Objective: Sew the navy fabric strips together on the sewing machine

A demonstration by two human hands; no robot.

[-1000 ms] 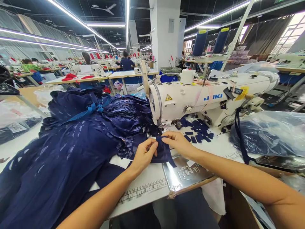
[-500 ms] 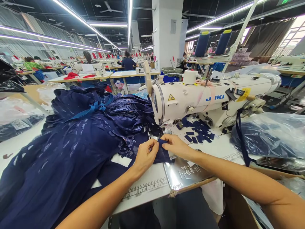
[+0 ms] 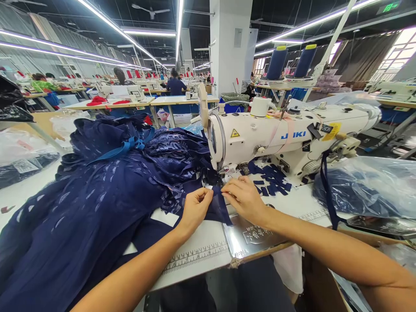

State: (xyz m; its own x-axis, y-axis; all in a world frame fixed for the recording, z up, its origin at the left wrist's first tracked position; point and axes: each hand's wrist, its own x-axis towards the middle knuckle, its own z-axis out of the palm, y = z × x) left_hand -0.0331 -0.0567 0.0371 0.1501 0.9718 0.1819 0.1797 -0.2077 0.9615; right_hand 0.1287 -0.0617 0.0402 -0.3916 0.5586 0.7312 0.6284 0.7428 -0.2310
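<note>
Between my two hands a navy fabric edge (image 3: 217, 203) is stretched just in front of the sewing machine (image 3: 260, 134). My left hand (image 3: 197, 208) pinches it between thumb and forefinger on the left. On the right, my right hand (image 3: 245, 200) has its fingertips closed on the same fabric. It hangs down toward the shiny metal plate (image 3: 256, 232). The machine's needle area lies just behind the fingers and is partly hidden. Left of my hands spreads a big heap of navy garments (image 3: 123, 182), gathered with a blue tie (image 3: 125, 148).
Several small navy fabric pieces (image 3: 274, 178) lie under the machine arm. A clear bag of navy cloth (image 3: 367, 186) sits at the right. Ruler markings (image 3: 195, 258) run along the table front. Two thread cones (image 3: 277, 63) stand behind; people work at tables farther back.
My hands have moved slightly apart along the fabric. My right hand has turned, its fingers now reaching over from the right, and more of the fabric edge shows between them.
</note>
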